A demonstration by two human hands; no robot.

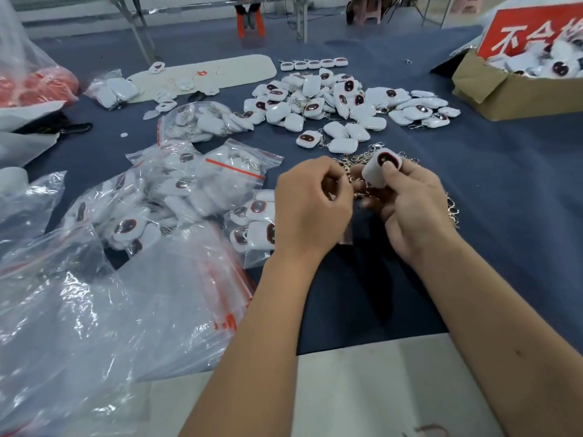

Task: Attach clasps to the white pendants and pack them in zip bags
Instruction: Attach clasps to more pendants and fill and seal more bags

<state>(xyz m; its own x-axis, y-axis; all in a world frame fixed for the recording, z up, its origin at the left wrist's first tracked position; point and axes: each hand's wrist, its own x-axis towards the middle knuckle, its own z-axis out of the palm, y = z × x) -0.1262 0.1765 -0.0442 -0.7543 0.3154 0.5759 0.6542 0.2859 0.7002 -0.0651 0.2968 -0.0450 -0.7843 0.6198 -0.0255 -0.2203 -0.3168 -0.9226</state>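
Risk: the clasp (pixel 345 181) is small and largely hidden between the 2 hands; a slip in the pinch would likely drop it into the clasp pile (pixel 362 159) beneath, where it tangles with the others. A second risk is a half-closed ring, which I judge would let the pendant (pixel 380 167) detach once bagged.

Left hand (pixel 310 206): fingers curled tight, pinching at what appears to be the clasp; the exact contact cannot be seen. Right hand (pixel 407 209): grips the pendant, thumb across its dark face, raised above the cloth (pixel 504 184). Both forearms converge at centre. Filled bags (pixel 202 184) lie to the left, loose pendants (pixel 331 102) beyond.
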